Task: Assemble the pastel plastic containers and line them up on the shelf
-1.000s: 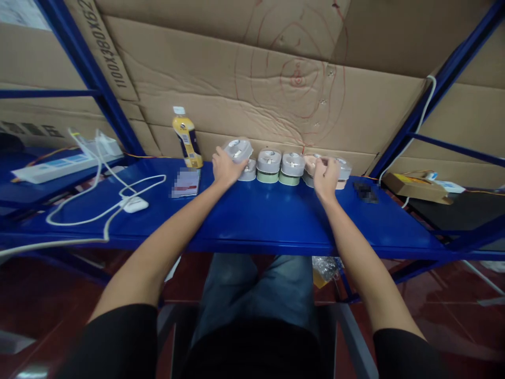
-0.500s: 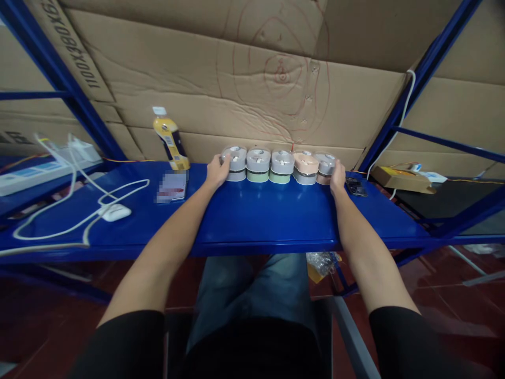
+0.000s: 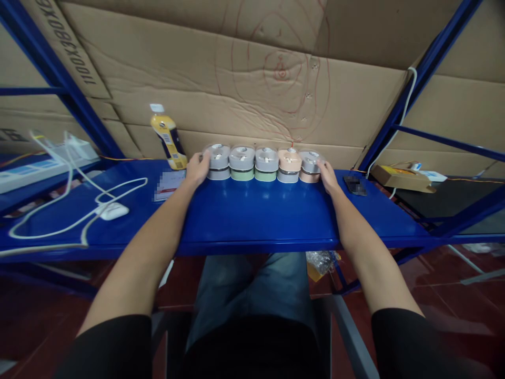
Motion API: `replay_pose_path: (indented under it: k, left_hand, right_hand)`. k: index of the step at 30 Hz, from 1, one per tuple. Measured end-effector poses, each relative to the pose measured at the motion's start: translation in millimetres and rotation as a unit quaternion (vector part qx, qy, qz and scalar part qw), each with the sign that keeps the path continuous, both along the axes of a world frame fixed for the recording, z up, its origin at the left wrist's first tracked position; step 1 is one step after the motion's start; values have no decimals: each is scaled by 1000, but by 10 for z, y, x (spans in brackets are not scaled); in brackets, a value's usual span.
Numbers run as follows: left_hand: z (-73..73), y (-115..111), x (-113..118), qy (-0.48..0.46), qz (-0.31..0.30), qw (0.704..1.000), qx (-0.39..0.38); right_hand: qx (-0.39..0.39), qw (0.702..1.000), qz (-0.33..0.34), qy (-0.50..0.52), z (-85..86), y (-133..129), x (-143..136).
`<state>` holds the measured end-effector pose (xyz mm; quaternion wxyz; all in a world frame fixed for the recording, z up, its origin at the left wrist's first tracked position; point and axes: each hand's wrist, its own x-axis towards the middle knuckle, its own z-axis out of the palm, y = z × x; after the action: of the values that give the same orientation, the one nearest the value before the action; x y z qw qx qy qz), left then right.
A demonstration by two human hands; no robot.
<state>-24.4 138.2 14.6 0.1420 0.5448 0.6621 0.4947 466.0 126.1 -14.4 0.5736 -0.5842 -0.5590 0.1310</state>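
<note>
A row of several small lidded boxes, stacked in pairs, stands at the back of the blue shelf (image 3: 256, 216). My left hand (image 3: 198, 167) grips the left end, against a grey stacked box (image 3: 219, 156). At the other end, my right hand (image 3: 327, 175) presses on a grey box (image 3: 310, 162) that sits on a peach one. Between them are grey boxes over green boxes (image 3: 242, 175) and a peach box (image 3: 289, 159) over a grey one. The lids look clear. Both hands squeeze the row from its ends; some fingertips are hidden behind the boxes.
Left of the row stand a yellow drink bottle (image 3: 169, 138) and a phone (image 3: 169, 185). A white earphone case (image 3: 113, 210) lies among white cables near a power strip (image 3: 43, 171). To the right are a dark phone-like object (image 3: 355, 185) and an opened cardboard box (image 3: 402, 179).
The row of stacked boxes has slid to the left along the shelf, with both my hands moving along at its ends. My left hand is now closer to the bottle and phone.
</note>
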Motion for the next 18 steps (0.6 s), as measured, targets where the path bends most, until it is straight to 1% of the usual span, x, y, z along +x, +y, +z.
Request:
replay_pose_path:
  k: [3,5,7,10,12,15,18]
  left_hand:
    - [25,-33,-155,0,20,1000,-2]
    - [47,-69,-229,-1,31,1000,-1]
    - [64,-103,-276,-4,41,999,-1]
    - [75,-132,-302,-10,49,999,-2]
    - [74,-137,-301,-20,47,999,-2]
    - [71,-131,-291,-38,47,998,0]
    - [77,-134,-279,-55,61,997,-6]
  right_hand:
    - [-26,998,60,18,17,-18,-161]
    - [-39,996,74,7,33,-41,-282]
    - [-46,997,52,-22,51,-64,-403]
    - [-34,994,-32,-97,79,-80,-573]
    - [-23,987,-68,-141,90,-73,-667]
    - [-16,982,-80,-168,92,-58,-769]
    - [-11,982,-86,-165,100,-68,-815]
